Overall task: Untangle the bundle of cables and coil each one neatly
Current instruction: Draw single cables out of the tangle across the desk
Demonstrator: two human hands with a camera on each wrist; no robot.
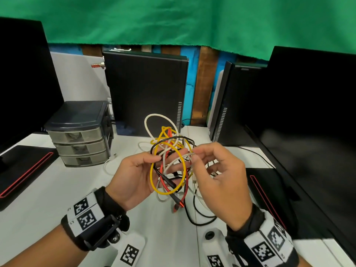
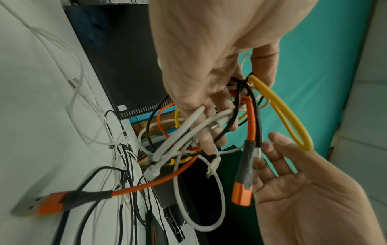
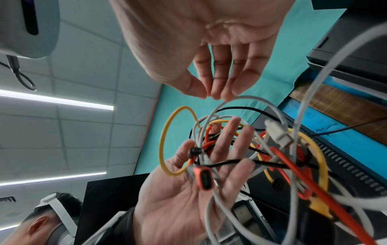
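Observation:
A tangled bundle of cables hangs above the white table: yellow, orange-red, white and black strands. My left hand grips the bundle, thumb pressing strands against the fingers. In the right wrist view the left hand carries an orange connector across its palm. My right hand pinches a white strand at the bundle's right side, and the same pinch shows on the white cable. An orange cable and a yellow loop dangle from the left hand.
A grey drawer unit stands at the left, a black computer tower behind the bundle. Dark monitors flank both sides. Black mats lie at the left and right. Loose white and black cables trail on the table.

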